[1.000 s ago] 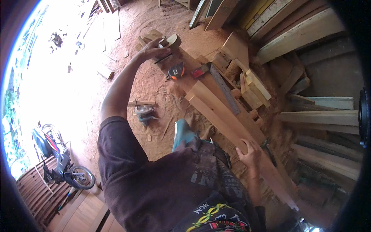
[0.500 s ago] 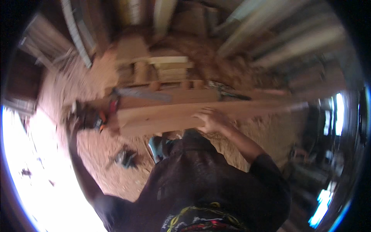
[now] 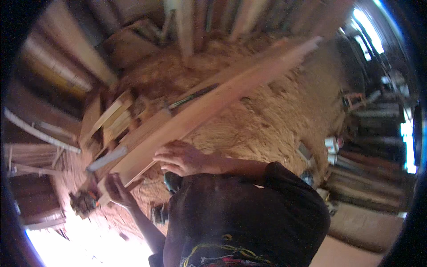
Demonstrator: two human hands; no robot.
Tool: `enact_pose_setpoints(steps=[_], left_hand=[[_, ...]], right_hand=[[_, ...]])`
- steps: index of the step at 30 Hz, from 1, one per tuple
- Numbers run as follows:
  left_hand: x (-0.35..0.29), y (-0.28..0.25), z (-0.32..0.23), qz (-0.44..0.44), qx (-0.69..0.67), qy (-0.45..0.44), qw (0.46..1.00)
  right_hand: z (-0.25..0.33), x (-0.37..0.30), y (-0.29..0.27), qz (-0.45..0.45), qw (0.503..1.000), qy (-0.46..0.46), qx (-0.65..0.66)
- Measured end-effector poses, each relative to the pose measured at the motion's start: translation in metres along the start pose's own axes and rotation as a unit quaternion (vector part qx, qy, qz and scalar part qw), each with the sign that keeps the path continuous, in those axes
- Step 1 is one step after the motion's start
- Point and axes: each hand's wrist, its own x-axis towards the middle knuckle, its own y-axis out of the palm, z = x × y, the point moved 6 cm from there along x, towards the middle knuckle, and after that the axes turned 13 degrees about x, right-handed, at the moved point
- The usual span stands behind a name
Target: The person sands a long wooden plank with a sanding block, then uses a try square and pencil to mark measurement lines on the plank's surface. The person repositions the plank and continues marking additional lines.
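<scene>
A long reddish-brown wooden board (image 3: 195, 116) slants from the lower left to the upper right. My right hand (image 3: 182, 158) grips its near edge, fingers over the top face and thumb low at the side. At the near left end, my left hand (image 3: 119, 192) closes around the board's end. A pale piece of wood (image 3: 104, 190) shows beside the left fingers; blur hides whether it belongs to the board. Just beyond that hand sits a dark power tool (image 3: 83, 202) with an orange part. A flat grey strip (image 3: 107, 158) rests alongside the board's left end.
A dark, long tool (image 3: 193, 97) lies along the board's far side. Short wood blocks (image 3: 116, 116) are stacked behind it. Sawdust and shavings (image 3: 249, 129) cover the ground. Tall planks (image 3: 184, 31) lean at the back, and stacked timber (image 3: 367, 175) stands at the right.
The view has turned, so the board now slants instead of lying across. My left hand has gone from the power tool to the board's end; my right hand now grips the near edge.
</scene>
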Motion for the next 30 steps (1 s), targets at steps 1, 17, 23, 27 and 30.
enact_pose_setpoints(steps=[1,17,23,27,30], left_hand=[[-0.031,0.041,-0.015,0.057,-0.021,-0.052,0.997],[-0.153,0.363,-0.148,0.351,-0.293,-0.523,0.719],[-0.144,0.372,-0.127,0.334,-0.206,-0.49,0.778],[-0.149,0.368,-0.127,0.282,-0.21,-0.52,0.779],[-0.151,0.37,-0.13,0.271,-0.241,-0.527,0.768]], right_hand=[[-0.006,-0.021,-0.027,-0.035,0.999,0.021,0.012],[-0.138,-0.351,-0.33,-0.313,0.848,0.415,-0.106],[-0.185,-0.316,-0.321,-0.323,0.859,0.381,-0.113],[-0.217,-0.299,-0.367,-0.35,0.865,0.3,-0.196],[-0.275,-0.314,-0.424,-0.476,0.779,0.406,0.038]])
